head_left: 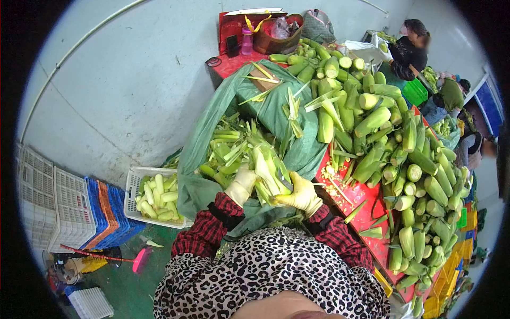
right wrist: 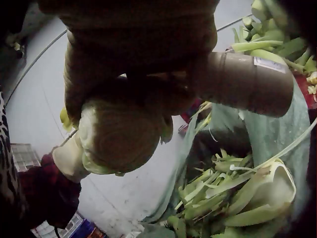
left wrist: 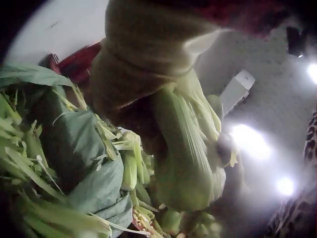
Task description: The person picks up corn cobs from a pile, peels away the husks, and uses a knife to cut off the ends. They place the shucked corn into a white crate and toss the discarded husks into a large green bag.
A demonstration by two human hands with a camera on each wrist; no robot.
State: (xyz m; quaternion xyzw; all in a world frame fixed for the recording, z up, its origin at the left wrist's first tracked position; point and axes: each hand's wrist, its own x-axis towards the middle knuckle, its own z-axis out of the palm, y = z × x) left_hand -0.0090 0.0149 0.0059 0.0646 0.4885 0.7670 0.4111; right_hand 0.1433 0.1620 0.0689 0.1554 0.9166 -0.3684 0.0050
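Both gloved hands hold an ear of corn (head_left: pixel 269 173) in its green husk, in front of the chest. The left hand (head_left: pixel 241 186) grips the husk from the left side; in its wrist view the ear (left wrist: pixel 185 153) hangs below the glove. At the other end, the right hand (head_left: pixel 300 196) curls round the ear, whose round cut butt (right wrist: pixel 119 136) faces the right wrist camera. A brownish ringed piece (right wrist: pixel 242 82) with a white patch juts from the right hand; its kind is unclear. Below the hands, a green sack (head_left: pixel 191 186) holds stripped husks (head_left: pixel 228 151).
Unpeeled corn (head_left: pixel 372 122) is heaped on a red table (head_left: pixel 345 194) to the right. At left, a white crate (head_left: pixel 129 199) holds peeled ears, beside stacked crates (head_left: pixel 71 207). Other people (head_left: pixel 409 56) work at the far right. A pink bottle (head_left: pixel 247 41) stands at the back.
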